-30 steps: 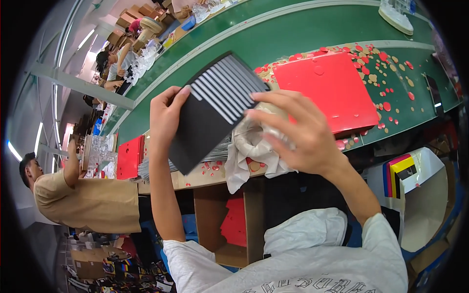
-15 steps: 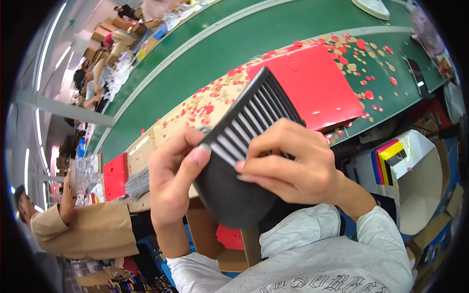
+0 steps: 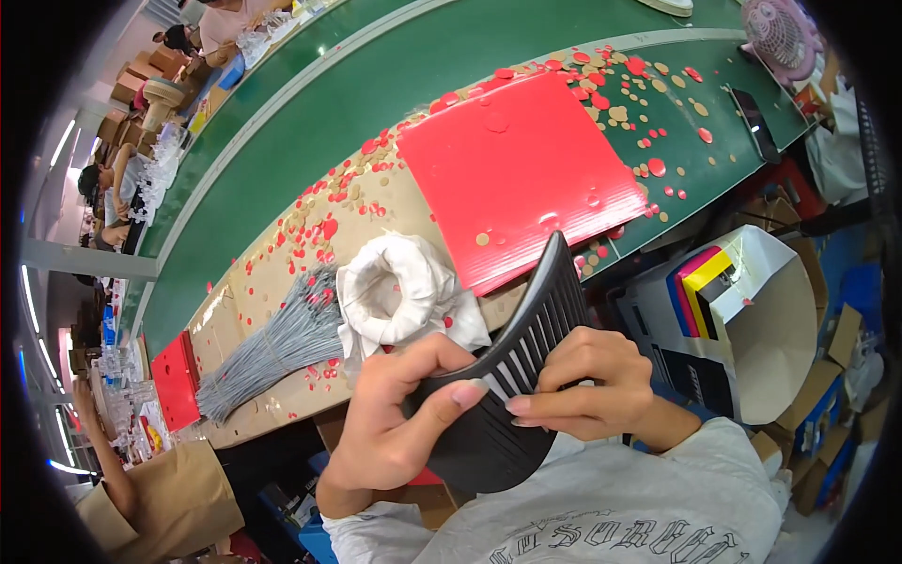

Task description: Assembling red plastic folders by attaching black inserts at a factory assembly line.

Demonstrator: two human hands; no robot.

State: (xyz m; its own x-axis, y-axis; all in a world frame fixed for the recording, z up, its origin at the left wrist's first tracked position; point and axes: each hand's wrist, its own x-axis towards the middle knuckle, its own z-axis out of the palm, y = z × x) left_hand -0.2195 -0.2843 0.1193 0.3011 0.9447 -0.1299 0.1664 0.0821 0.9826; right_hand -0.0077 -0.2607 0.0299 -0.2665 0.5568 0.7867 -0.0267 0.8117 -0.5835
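Observation:
Close in front of my body I hold a curved black plastic piece (image 3: 498, 442) with a row of long slots and a smooth rounded lower part. My left hand (image 3: 399, 414) grips its left edge, thumb on the face and fingers curled behind. My right hand (image 3: 597, 381) is closed at the slots, with thumb and fingertips pinched against the slats. Whether something small sits between those fingertips, I cannot make out. Past the piece lies a red corrugated sheet (image 3: 517, 169). Left of the sheet is a crumpled ring of white cloth (image 3: 413, 291).
A bundle of thin grey wires (image 3: 272, 348) lies beside the cloth. Red and brown discs (image 3: 648, 103) are scattered over the green table (image 3: 310, 122). A phone (image 3: 754, 122) and a pink fan (image 3: 780, 38) are at the far right, above an open carton (image 3: 770, 329). Another person's arm (image 3: 103, 451) shows at left.
The black piece has come lower and nearer to me with both hands still on it. The view has shifted, and the white cloth and most of the wire bundle now show.

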